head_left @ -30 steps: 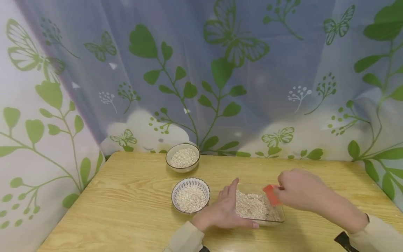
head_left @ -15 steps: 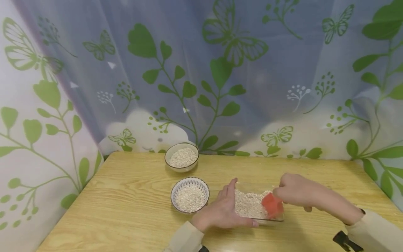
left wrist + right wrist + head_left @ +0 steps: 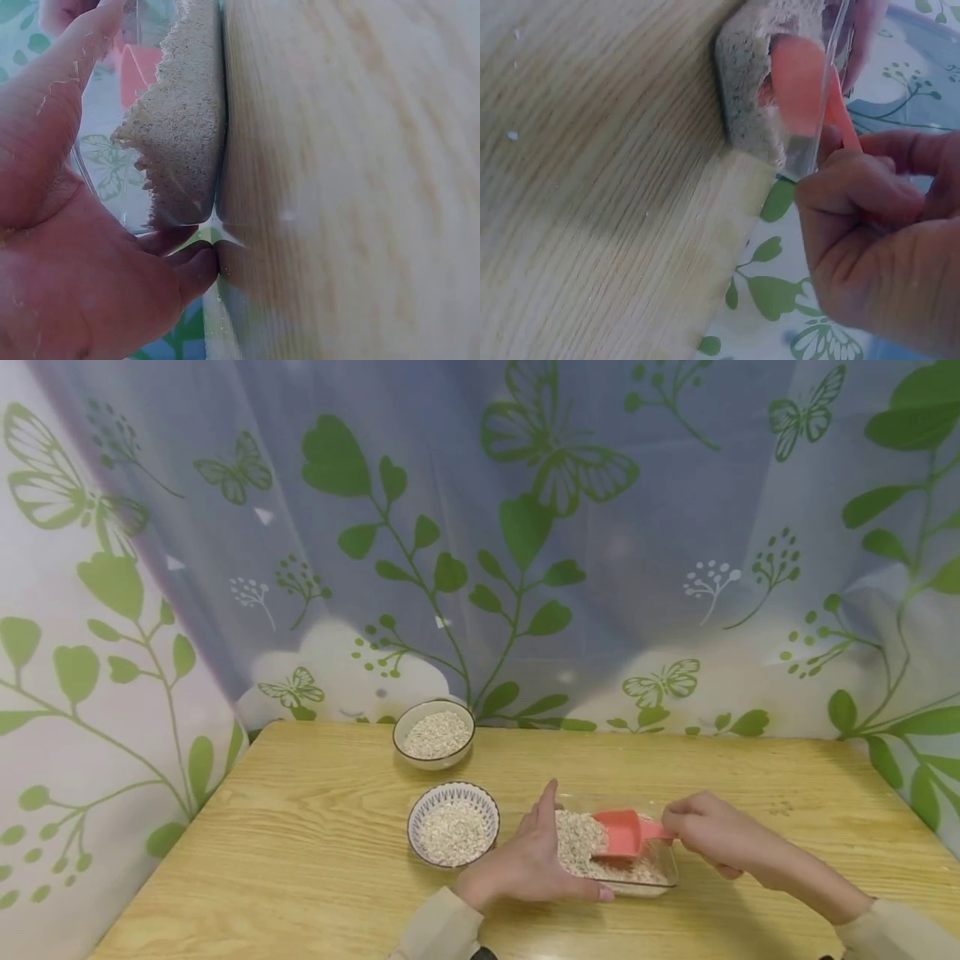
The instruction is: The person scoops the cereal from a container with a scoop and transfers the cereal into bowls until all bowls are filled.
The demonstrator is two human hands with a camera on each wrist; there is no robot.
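Note:
A clear rectangular glass dish [image 3: 651, 887] of oat flakes [image 3: 577, 843] sits on the wooden table. My left hand [image 3: 528, 864] grips its left end, thumb along the near side and fingers round the end wall. In my right hand [image 3: 708, 827] is the handle of a red scoop [image 3: 618, 835], pinched between thumb and fingers. The scoop's tip is dug into the oats, pointing left. Seen from the right wrist, the scoop [image 3: 799, 86] lies inside the dish, with its handle crossing the rim. The left wrist view shows the oats [image 3: 180, 112] heaped against the dish wall.
Left of the dish stands a patterned bowl [image 3: 453, 792] of oats, close to my left wrist. Behind it, near the table's back edge, is another bowl [image 3: 433, 763] of oats. A printed curtain [image 3: 570, 568] hangs behind the table [image 3: 300, 852]. A few flakes [image 3: 512, 136] lie scattered.
My right hand has lowered, turning the scoop from upright over the dish's right end to nearly level, its tip now pushed left into the oats. The left hand has stayed on the dish.

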